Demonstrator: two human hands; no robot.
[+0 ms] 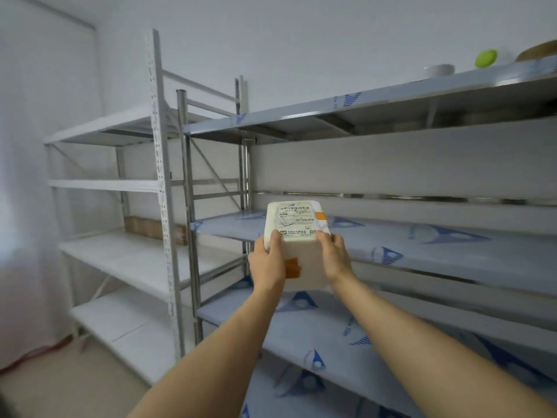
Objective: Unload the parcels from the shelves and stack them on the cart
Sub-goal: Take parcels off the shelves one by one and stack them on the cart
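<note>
Holding: both hands have a white parcel [297,236] up in the air, out in front of the steel shelves [391,245].
Left grip: the left hand [266,262] is clamped on the parcel's left side, fingers curled over the top edge beside the label.
Right grip: the right hand [334,254] is clamped on the right side, fingertips hooked over the top edge, matching the left.
Parcel: a white box with a printed shipping label [297,220] on its upper face and orange tape [292,267] on the near face and at the top right corner; the label text is too blurred to read.
Parcel position: level with the middle steel shelf, clear of its surface, carried entirely by the two hands.
Steel shelves: the boards are covered in pale film with blue triangle marks.
White rack [120,251]: stands to the left, against the steel unit, and a brown cardboard box [155,229] lies at the back of one of its shelves.
Top shelf, far right: a white bowl [439,70], a green round thing [486,58] and a brown object cut by the edge.
</note>
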